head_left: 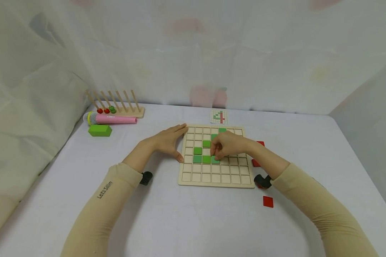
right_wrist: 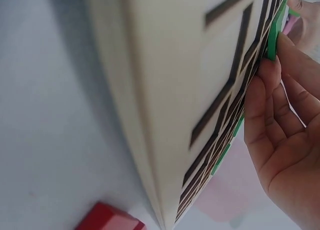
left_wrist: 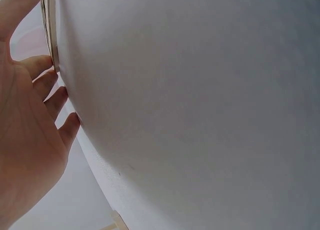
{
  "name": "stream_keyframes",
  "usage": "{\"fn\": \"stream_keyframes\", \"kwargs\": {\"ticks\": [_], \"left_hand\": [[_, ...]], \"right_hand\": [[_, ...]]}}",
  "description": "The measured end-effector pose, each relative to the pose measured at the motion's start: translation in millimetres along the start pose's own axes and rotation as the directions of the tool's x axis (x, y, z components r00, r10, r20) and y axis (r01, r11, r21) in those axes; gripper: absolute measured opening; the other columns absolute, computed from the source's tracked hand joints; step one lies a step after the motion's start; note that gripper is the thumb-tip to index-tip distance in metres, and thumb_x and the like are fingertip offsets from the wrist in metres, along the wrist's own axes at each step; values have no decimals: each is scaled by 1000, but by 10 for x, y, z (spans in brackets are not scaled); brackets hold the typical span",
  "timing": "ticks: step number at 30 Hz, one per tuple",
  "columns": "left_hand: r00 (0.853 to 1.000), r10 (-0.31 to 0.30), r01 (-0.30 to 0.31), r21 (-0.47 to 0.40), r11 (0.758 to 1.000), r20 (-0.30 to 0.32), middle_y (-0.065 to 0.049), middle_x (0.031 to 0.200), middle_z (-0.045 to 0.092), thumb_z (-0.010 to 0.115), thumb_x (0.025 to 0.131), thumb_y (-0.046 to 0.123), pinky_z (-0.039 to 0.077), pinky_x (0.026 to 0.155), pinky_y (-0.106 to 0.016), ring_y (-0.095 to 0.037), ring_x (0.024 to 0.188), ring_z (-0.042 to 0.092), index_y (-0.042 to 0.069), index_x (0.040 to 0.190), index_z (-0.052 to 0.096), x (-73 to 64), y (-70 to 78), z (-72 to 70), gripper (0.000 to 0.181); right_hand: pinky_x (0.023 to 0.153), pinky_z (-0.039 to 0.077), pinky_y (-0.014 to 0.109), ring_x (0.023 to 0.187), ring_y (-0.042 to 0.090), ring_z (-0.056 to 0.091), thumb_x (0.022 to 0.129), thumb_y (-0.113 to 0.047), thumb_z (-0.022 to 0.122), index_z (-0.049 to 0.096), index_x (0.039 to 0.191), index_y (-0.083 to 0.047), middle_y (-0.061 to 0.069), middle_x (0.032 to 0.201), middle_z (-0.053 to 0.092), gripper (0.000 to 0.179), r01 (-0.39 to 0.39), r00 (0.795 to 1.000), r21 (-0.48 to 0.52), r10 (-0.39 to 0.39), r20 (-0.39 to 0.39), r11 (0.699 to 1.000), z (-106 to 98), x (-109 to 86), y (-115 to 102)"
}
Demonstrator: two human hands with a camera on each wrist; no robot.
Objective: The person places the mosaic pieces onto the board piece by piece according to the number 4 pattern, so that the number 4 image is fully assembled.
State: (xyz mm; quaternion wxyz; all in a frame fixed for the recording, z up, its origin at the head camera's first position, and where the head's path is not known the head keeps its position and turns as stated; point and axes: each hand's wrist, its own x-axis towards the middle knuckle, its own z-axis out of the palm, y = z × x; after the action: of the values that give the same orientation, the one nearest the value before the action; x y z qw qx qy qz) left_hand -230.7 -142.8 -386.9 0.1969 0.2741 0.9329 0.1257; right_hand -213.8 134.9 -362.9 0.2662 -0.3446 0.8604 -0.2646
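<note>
on a white-covered bench [head_left: 180,221] lay a pale wooden grid board [head_left: 212,178]. the right hand [head_left: 232,143] pinched a green tile [head_left: 216,160] near the board's middle, in a row with other green tiles [head_left: 206,159]. the left hand [head_left: 168,141], fingers spread, touched the board's left edge. red tiles [head_left: 268,201] lay right of it.

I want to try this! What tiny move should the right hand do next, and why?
Perhaps press the green tile flat into its square, then let go. The fingers of the right hand touch it, two green tiles line up left of it, and the left hand rests at the edge of the board. I can't tell whether the tile is seated, so pressing seems sensible.
</note>
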Motion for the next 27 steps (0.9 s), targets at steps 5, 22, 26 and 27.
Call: {"fn": "stream_keyframes", "kwargs": {"ticks": [5, 22, 26, 27], "left_hand": [[1000, 3, -3, 3, 1000, -1, -7, 170, 6, 87, 63, 57, 18, 127, -54, -32, 157, 9, 11, 160, 14, -2, 10, -2, 129], [1000, 15, -15, 2, 1000, -18, -8, 169, 8, 88, 63, 55, 19, 127, -54, -32, 157, 11, 9, 159, 16, -17, 24, 1, 129], [1000, 8, -8, -6, 1000, -12, -7, 170, 7, 88, 63, 55, 19, 126, -56, -33, 157, 11, 10, 159, 16, -28, 27, -6, 129], [1000, 7, -7, -7, 1000, -12, -8, 170, 7, 88, 63, 55, 19, 126, -56, -33, 157, 11, 10, 159, 16, -29, 27, -7, 129]], "right_hand": [[68, 52, 23, 72, 9, 60, 81, -9, 78, 72, 87, -11, 1, 80, 70, 8, 2, 1000, 6, -2, -2, 1000, 5, 0, 0], [77, 51, 28, 86, 15, 61, 91, -20, 69, 72, 100, -16, -1, 90, 69, 11, -63, 988, 8, 64, -138, 998, -243, -216, 221], [78, 51, 30, 88, 16, 63, 91, -20, 68, 72, 103, -14, 1, 92, 69, 14, -77, 980, 14, 78, -181, 997, -342, -321, 323], [79, 51, 30, 88, 17, 64, 91, -20, 68, 72, 104, -13, 1, 92, 70, 15, -83, 978, 15, 84, -191, 996, -365, -347, 346]]}}
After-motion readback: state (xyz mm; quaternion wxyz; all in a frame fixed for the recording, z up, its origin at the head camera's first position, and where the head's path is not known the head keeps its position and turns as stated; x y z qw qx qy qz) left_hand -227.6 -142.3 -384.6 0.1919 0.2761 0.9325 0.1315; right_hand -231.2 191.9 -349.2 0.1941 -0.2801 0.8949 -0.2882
